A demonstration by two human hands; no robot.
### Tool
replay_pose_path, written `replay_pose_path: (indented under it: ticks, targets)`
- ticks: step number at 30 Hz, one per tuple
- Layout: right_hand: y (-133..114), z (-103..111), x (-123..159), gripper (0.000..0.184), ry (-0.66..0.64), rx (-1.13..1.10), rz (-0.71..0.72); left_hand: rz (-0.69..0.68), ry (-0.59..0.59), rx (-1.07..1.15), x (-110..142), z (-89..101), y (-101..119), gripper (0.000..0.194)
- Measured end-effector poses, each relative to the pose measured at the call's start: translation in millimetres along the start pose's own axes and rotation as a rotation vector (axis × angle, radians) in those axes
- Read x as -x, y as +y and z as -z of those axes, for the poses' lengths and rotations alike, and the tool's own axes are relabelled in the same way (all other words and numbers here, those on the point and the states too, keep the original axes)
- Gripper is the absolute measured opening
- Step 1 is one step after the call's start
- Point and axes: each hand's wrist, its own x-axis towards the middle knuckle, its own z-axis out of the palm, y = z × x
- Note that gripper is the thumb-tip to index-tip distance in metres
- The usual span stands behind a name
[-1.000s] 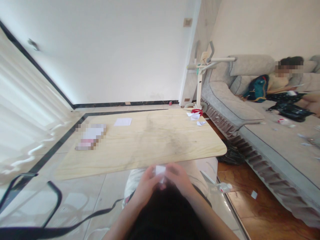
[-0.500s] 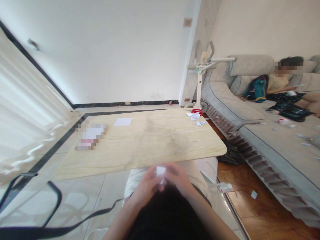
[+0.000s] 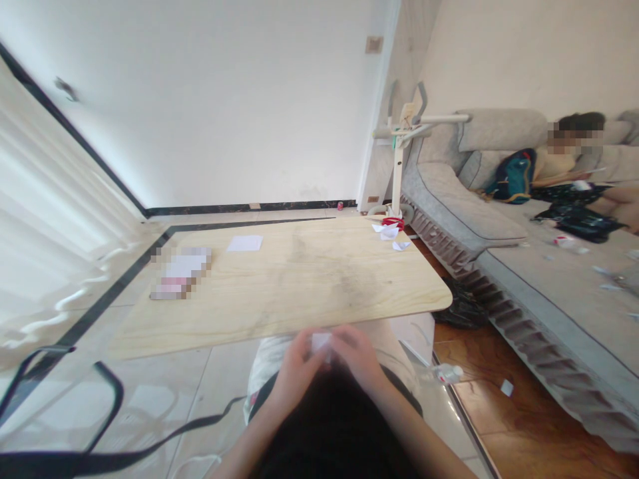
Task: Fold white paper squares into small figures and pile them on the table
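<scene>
My left hand (image 3: 294, 366) and my right hand (image 3: 357, 356) meet just below the near edge of the wooden table (image 3: 279, 286). Between their pinched fingers sits a small folded white paper (image 3: 320, 342), only its top showing. Dark hair covers my wrists and the lower part of the paper.
On the table lie a white sheet (image 3: 245, 243), a blurred packet (image 3: 180, 271) at the left, and folded paper pieces (image 3: 392, 233) at the far right corner. A grey sofa (image 3: 499, 226) with a seated person (image 3: 574, 159) fills the right. A black strap (image 3: 100, 426) lies on the tiled floor.
Less of the paper shows between my fingers now, and both hands have drawn slightly closer over it. Nothing else has moved.
</scene>
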Motion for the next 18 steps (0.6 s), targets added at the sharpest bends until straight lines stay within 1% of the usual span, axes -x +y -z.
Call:
replay_pose_path:
  ticks: [6, 11, 14, 18]
  targets:
    - [-5.4, -1.3, 0.1, 0.012, 0.013, 0.009, -0.001, 0.003, -0.004, -0.006, 1.0, 1.4, 3.6, 0.037]
    - [-10.0, -1.9, -0.1, 0.014, 0.027, 0.038, 0.005, -0.036, 0.010, -0.014, 1.5, 4.5, 4.0, 0.035]
    - [-12.2, -2.3, 0.5, 0.013, 0.043, 0.030, 0.015, -0.041, 0.014, 0.011, 2.8, 3.1, 4.2, 0.043]
    - [-15.1, -1.7, 1.9, 0.015, 0.032, 0.028, 0.027, -0.052, 0.025, 0.024, 7.1, 0.5, 5.5, 0.064]
